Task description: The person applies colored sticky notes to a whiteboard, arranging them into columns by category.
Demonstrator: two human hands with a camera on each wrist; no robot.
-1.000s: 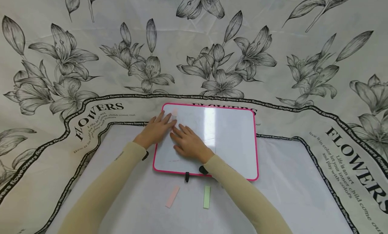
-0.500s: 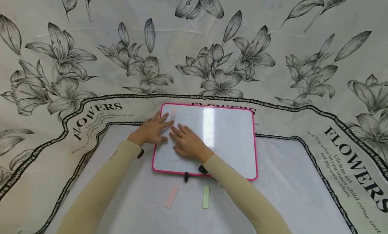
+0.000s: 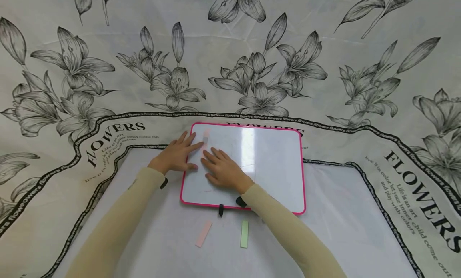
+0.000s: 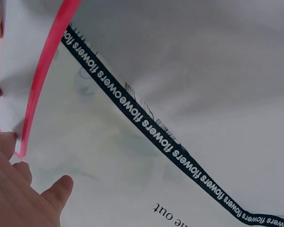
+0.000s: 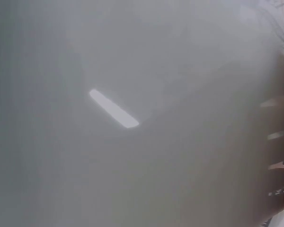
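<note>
A whiteboard [image 3: 273,170] with a pink frame lies on the table. Near its upper left corner is a narrow pale pink strip [image 3: 207,132] with a grey patch across its middle. My left hand [image 3: 174,153] spreads its fingers over the board's left edge, one fingertip close beside the strip. In the left wrist view, fingers of the left hand [image 4: 21,189] reach the pink frame [image 4: 38,78]. My right hand [image 3: 227,170] lies flat on the board, fingertips at the strip's lower end. The right wrist view is mostly blurred, with a bright reflection on the board [image 5: 170,61].
On the white cloth in front of the board lie a loose pink strip [image 3: 204,234] and a pale green strip [image 3: 244,234]. A small black clip [image 3: 221,210] sits at the board's front edge. Flower-printed cloth [image 3: 173,78] covers the area behind.
My left hand has slid a little to the left, away from the right hand, with its thumb spreading out; more of the strip shows. The right hand stays in place.
</note>
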